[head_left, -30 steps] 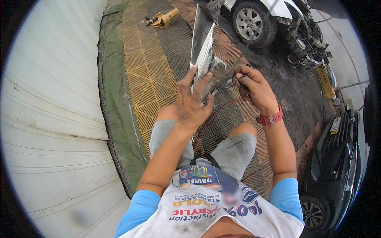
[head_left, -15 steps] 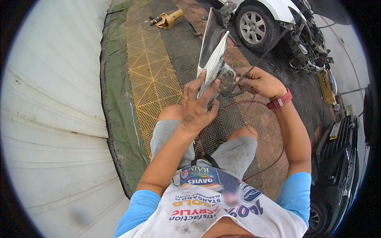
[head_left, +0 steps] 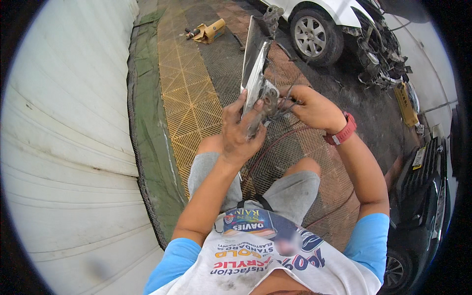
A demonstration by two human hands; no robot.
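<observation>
A long white and dark car part stands tilted before me, with a greyish metal bracket at its near end. Around this near end my left hand is wrapped, thumb and fingers on both sides. My right hand, a red watch on its wrist, is closed at the bracket's right side. Its fingers pinch at thin dark strands like wire or cable; exactly what lies between the fingertips is hidden. The part's far end carries another grey metal fitting.
A white car with its front stripped stands at the upper right, a dark car at the lower right. A torn cardboard box lies on the grated mat. A thin red hose crosses the floor. Pale sheeting rises at left.
The car part and both hands have shifted slightly left. My right hand has come a little lower and stays close against the bracket; the left keeps its hold.
</observation>
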